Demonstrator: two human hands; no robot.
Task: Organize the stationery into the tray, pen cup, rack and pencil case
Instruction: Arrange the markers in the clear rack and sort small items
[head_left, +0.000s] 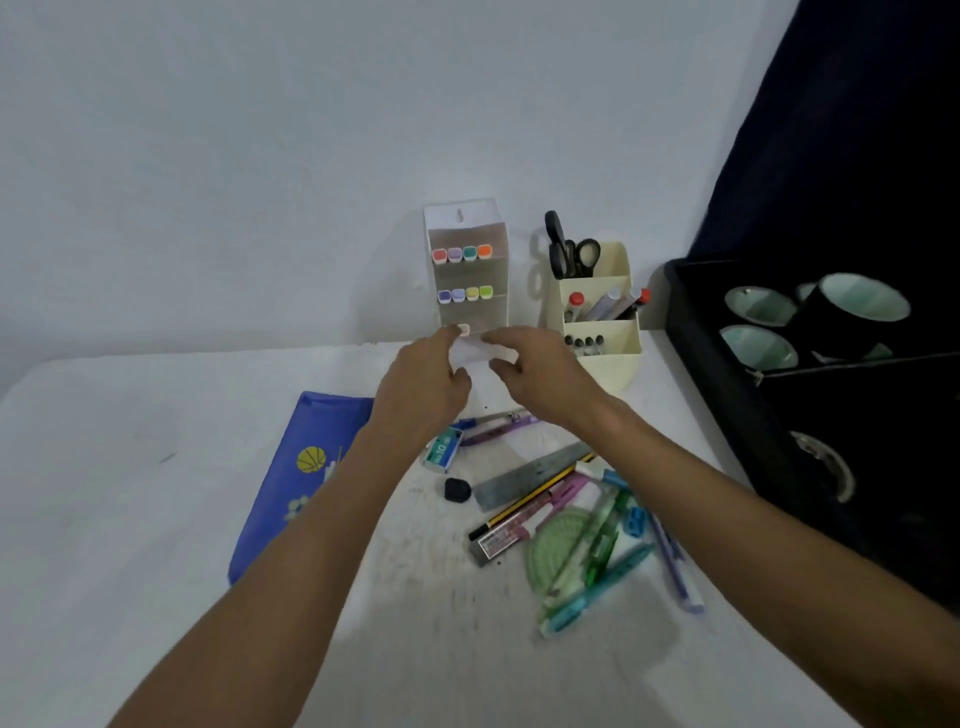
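A clear marker rack (470, 231) stands against the wall with colour-capped markers in its two upper rows and one pale marker (462, 329) in the bottom row. My left hand (423, 387) and my right hand (537, 376) grip the rack's base from either side, fingers curled around it. To its right, a cream pen cup (610, 364) holds black scissors (571, 254) and pens. A blue pencil case (291, 483) lies flat, partly under my left forearm. Loose items lie in front: a staples box (441, 451), black eraser (457, 489), metal ruler (530, 475), striped pencil (530, 500), green protractor (558, 553), blue sharpener (635, 521) and purple pen (675, 569).
A black tray (685, 332) with dark cups fills the right side, against a dark cloth (857, 130). A compass (493, 422) and a teal pen (597, 592) lie among the loose items. The white table (130, 519) meets the wall behind the rack.
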